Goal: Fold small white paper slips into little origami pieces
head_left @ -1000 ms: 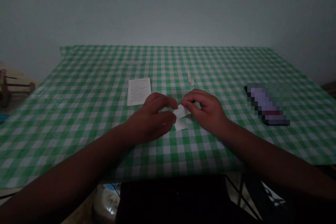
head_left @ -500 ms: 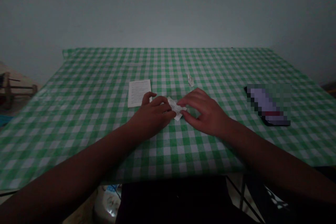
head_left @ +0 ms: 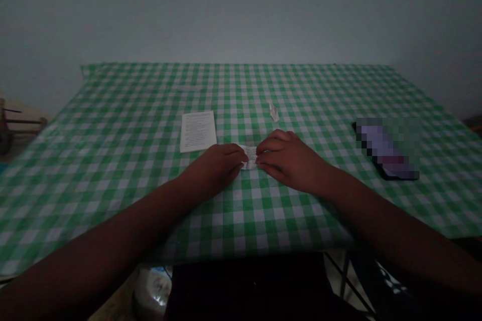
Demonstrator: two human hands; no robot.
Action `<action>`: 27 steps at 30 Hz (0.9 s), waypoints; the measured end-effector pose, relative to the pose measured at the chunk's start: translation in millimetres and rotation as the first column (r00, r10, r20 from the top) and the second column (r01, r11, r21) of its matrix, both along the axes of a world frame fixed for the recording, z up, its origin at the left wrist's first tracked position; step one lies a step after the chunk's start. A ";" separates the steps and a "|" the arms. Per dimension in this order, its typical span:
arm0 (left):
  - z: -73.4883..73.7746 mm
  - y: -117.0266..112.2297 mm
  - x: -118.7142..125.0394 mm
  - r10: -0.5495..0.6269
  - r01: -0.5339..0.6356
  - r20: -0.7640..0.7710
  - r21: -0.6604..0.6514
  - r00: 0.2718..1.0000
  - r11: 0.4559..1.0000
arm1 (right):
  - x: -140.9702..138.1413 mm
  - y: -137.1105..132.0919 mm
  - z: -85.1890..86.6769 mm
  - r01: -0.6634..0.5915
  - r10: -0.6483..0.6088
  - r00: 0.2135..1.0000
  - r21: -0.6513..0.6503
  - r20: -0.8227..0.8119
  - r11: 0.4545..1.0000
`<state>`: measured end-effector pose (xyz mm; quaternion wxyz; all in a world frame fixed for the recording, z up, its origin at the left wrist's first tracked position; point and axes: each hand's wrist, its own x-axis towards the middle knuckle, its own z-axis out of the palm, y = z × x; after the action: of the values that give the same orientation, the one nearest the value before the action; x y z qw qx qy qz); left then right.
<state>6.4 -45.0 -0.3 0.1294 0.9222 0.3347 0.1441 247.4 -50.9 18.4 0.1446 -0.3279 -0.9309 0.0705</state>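
Note:
Between my two hands is a small piece of printed paper, low over the checked cloth. My left hand pinches its left side, fingers bent together. At the paper's right side, my right hand grips with thumb and fingertips. The fingers cover both ends, so only the middle of the paper shows. Beyond my left hand lies a flat stack or pad of printed paper, its lower right corner close to my knuckles.
A green-and-white checked tablecloth covers the table. Farther back lies a small crumpled paper scrap. A phone with a blurred-out screen rests at the right. A pale wall stands behind the table.
My left fingers, raised and spread before, have closed down on the paper's left side. The paper has turned from a slant to lie straight between my hands.

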 end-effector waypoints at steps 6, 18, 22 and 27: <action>0.3 -1.7 0.9 0.066 -0.062 0.062 -0.063 0.996 0.996 | -1.8 1.1 2.4 -0.090 0.074 0.991 -0.156 -0.109 0.984; -0.4 -8.3 4.8 0.028 -0.023 0.044 -0.104 0.999 0.994 | -10.9 8.7 -23.7 0.025 -0.052 0.985 -0.161 -0.166 0.987; -1.7 -6.1 4.3 0.031 -0.021 0.083 -0.121 0.996 0.992 | -12.6 8.1 -25.9 0.047 -0.066 0.989 -0.145 -0.135 0.988; -6.5 -2.1 4.2 0.038 -0.013 0.188 -0.133 0.981 0.991 | -15.7 5.0 -27.7 0.111 -0.124 0.984 -0.107 -0.127 0.988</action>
<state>10.6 -47.1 -6.8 0.2191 0.8893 0.3414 0.2112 231.8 -45.9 -9.3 0.1938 -0.3836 -0.8935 0.1299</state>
